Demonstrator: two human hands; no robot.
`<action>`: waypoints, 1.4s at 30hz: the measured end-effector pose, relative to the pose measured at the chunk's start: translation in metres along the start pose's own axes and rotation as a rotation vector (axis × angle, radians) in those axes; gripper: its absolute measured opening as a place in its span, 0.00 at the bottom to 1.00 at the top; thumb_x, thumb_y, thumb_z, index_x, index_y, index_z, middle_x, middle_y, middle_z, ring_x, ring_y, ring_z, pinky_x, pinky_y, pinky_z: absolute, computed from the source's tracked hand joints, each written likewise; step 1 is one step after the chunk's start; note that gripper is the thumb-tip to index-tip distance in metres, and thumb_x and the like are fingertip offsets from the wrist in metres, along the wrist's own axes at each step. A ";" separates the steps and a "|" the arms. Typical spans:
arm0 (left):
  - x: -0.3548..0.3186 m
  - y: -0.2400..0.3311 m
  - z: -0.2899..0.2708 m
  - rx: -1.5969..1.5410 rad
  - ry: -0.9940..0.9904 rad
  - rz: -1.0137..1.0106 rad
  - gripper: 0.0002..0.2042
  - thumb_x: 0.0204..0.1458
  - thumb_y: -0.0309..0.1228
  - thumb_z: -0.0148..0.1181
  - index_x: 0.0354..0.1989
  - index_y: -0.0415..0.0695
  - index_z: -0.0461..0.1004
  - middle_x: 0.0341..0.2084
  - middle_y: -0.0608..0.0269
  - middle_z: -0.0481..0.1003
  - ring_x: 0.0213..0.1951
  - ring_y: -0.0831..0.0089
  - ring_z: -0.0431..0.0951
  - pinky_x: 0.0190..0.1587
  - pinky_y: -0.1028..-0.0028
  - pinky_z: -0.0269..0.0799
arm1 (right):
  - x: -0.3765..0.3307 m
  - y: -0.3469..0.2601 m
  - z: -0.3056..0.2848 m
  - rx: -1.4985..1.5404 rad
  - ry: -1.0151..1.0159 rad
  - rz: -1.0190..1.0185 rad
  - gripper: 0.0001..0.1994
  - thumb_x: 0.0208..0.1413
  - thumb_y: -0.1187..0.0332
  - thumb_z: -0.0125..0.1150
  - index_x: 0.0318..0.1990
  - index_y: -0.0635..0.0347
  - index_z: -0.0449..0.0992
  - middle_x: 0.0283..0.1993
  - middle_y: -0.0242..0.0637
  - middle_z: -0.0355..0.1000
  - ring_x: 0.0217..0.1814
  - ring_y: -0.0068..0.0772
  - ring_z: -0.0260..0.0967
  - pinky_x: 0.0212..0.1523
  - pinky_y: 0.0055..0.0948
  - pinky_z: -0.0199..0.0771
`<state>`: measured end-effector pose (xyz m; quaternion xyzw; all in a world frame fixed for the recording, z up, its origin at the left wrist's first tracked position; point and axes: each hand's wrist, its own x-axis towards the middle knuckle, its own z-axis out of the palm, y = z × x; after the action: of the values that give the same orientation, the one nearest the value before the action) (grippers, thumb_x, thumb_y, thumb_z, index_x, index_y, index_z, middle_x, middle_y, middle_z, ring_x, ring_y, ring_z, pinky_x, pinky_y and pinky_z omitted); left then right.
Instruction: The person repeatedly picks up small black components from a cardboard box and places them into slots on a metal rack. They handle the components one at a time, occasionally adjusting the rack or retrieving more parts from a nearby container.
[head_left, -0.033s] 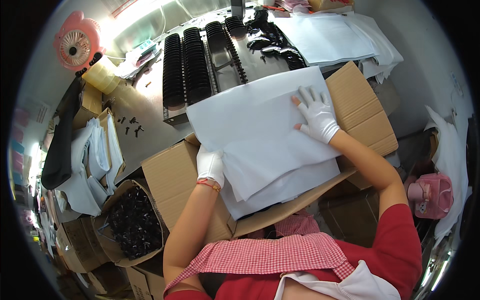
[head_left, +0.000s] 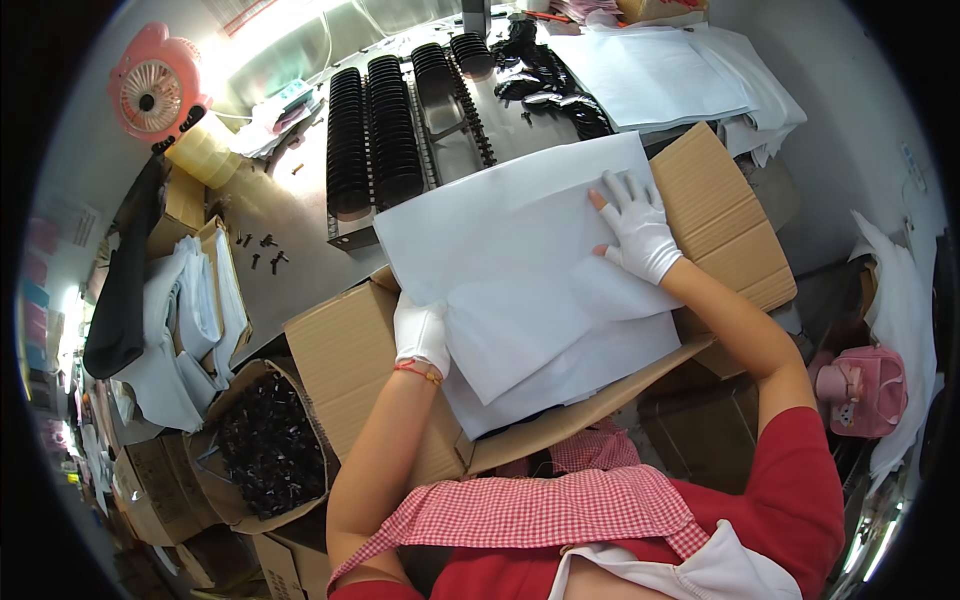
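Observation:
A large white paper sheet (head_left: 500, 250) lies slanted across an open cardboard box (head_left: 345, 375), with more white sheets (head_left: 610, 358) under its lower edge. My right hand (head_left: 640, 235), in a white glove with the thumb and one finger bare at the tip, rests flat on the sheet's right side, fingers spread. At the sheet's left edge is my left hand (head_left: 421, 332), also gloved. Its fingers go under or behind the paper and are hidden, so its grip does not show. Whatever lies deeper in the box is covered by the sheets.
Behind the box, a metal rack (head_left: 352, 238) holds rows of black discs. Black glossy pieces (head_left: 545, 85) and stacked white sheets (head_left: 660, 75) lie beyond. A box of small black parts (head_left: 270, 445) stands left; a pink fan (head_left: 155, 85) and tape rolls (head_left: 203, 150) are far left.
My right hand has shifted very slightly right on the sheet. The sheet's lower edge lies a little differently, smoother near the bottom corner. My left hand stays in place.

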<state>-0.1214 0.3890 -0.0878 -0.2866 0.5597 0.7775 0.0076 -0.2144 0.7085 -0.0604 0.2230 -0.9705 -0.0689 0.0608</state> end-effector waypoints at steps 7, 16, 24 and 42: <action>0.004 0.020 0.005 0.393 0.232 0.518 0.37 0.48 0.25 0.69 0.65 0.31 0.54 0.54 0.46 0.71 0.49 0.62 0.76 0.56 0.66 0.71 | 0.034 0.023 0.025 -0.037 0.347 0.209 0.46 0.49 0.45 0.67 0.70 0.64 0.57 0.70 0.54 0.56 0.73 0.57 0.49 0.70 0.51 0.47; 0.036 0.052 -0.017 0.855 0.321 0.700 0.30 0.50 0.23 0.63 0.62 0.35 0.58 0.38 0.48 0.76 0.43 0.51 0.78 0.49 0.56 0.72 | 0.107 0.075 0.006 0.972 0.227 0.134 0.26 0.56 0.73 0.60 0.64 0.56 0.66 0.42 0.42 0.78 0.45 0.37 0.76 0.50 0.30 0.73; 0.026 0.048 0.008 1.174 0.528 1.653 0.28 0.43 0.23 0.68 0.56 0.42 0.68 0.46 0.52 0.73 0.49 0.56 0.74 0.52 0.59 0.70 | 0.090 0.011 -0.002 0.185 0.941 -0.036 0.20 0.49 0.65 0.69 0.50 0.56 0.74 0.45 0.35 0.76 0.46 0.40 0.73 0.46 0.40 0.72; 0.043 0.010 0.013 2.063 0.088 1.118 0.07 0.50 0.28 0.60 0.33 0.46 0.68 0.27 0.60 0.72 0.29 0.63 0.76 0.30 0.65 0.74 | 0.057 0.033 0.034 0.177 0.159 -0.182 0.11 0.43 0.62 0.68 0.33 0.55 0.77 0.35 0.38 0.75 0.42 0.42 0.76 0.45 0.39 0.76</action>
<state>-0.1667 0.3832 -0.0958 0.1145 0.9724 -0.1598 -0.1256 -0.2842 0.7165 -0.0838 0.3192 -0.9407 0.0298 0.1111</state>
